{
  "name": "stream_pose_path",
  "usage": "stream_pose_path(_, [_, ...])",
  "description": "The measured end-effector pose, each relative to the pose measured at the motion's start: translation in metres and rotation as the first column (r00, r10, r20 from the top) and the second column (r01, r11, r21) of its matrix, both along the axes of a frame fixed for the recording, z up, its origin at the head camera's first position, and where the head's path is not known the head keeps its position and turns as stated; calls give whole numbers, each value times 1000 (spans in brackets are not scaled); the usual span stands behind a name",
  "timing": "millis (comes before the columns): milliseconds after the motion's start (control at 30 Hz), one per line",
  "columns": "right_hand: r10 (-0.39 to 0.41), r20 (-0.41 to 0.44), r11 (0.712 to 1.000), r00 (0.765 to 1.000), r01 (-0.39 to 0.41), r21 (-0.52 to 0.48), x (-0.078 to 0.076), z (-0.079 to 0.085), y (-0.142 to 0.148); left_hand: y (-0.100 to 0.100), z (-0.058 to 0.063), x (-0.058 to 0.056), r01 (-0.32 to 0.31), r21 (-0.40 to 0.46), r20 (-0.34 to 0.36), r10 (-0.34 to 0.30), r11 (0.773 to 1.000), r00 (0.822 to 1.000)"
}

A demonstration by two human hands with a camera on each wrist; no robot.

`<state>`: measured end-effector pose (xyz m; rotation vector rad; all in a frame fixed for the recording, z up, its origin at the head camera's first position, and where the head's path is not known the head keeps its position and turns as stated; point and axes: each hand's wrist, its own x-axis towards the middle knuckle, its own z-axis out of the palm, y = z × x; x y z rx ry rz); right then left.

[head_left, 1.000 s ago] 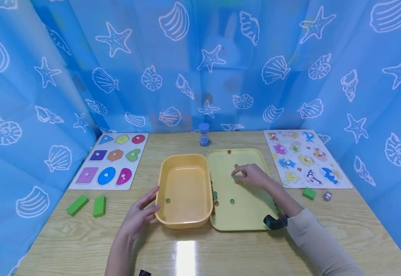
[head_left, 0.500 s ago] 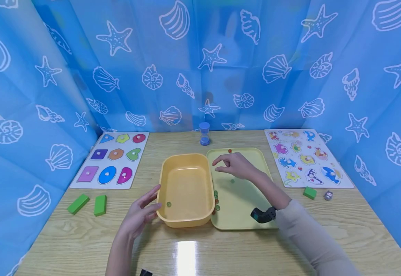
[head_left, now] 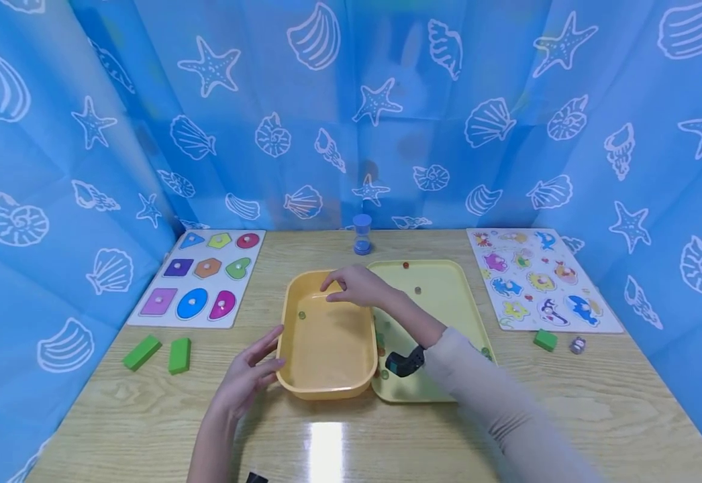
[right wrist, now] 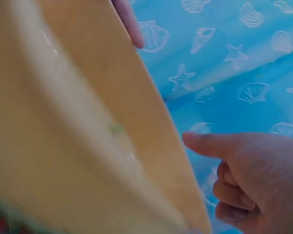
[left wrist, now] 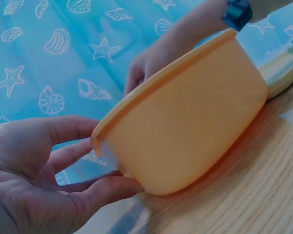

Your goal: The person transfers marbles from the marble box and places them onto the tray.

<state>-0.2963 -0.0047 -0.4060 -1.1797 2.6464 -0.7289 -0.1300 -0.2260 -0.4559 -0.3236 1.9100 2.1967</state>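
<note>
My left hand [head_left: 245,376] rests at the left side of a deep orange-yellow bin [head_left: 329,390], fingertips at its rim and thumb against its outer wall in the left wrist view. A small greenish glass bead [head_left: 302,315] lies inside the bin. My right hand [head_left: 357,285] is over the bin's far right part, index finger and thumb bent toward each other. In the right wrist view one digit of the right hand [right wrist: 263,180] points out and the others are folded in; I cannot tell whether a bead is between the fingertips.
Right of the bin lies a shallow yellow tray [head_left: 447,302] with several beads, including a red bead [head_left: 406,265]. Two puzzle boards, the shape board [head_left: 248,285] and the sea-animal board [head_left: 529,268], flank them. An hourglass [head_left: 362,235], green blocks [head_left: 179,355] and a small figurine [head_left: 577,345] stand around.
My right hand has moved left from over the tray to over the bin. The bead in the bin now lies farther back. My left hand has stayed at the bin's side.
</note>
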Motion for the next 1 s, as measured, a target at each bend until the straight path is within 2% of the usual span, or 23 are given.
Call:
stream_pose_path(100, [-14,-12,997,1000,15,74,-5,-9,-22,-2,-2,1,-10,-13,-2,10,1000,1000])
stream_pose_path(233, [-83,-35,982,996,88,168,-12,-22,-42,-2,-5,2,-22,-15,-2,22,1000,1000])
stream_pose_path(333, [-131,-54,965,990,140,220,-16,-30,-49,-2,-6,2,-17,-8,-4,17,1000,1000])
stream_pose_path(467, [-135,-87,954,987,153,257,-19,-39,-50,-2,-6,1,-9,-27,-4,9,1000,1000])
stream_pose_path(533, [-116,-91,961,989,135,240,-21,-41,-48,-3,-5,1,-10,-36,-1,10,999,1000])
stream_pose_path(733, [-40,-31,993,999,44,113,-24,-41,-43,-3,-3,0,-12,-31,11,12,999,1000])
stream_pose_path(867, [2,-3,997,1000,-2,79,-25,-42,-42,-3,-3,0,-15,-30,17,16,999,1000])
stream_pose_path(1000, [9,19,998,1000,-10,68,-25,-44,-42,-1,-5,0,-22,-29,20,23,999,1000])
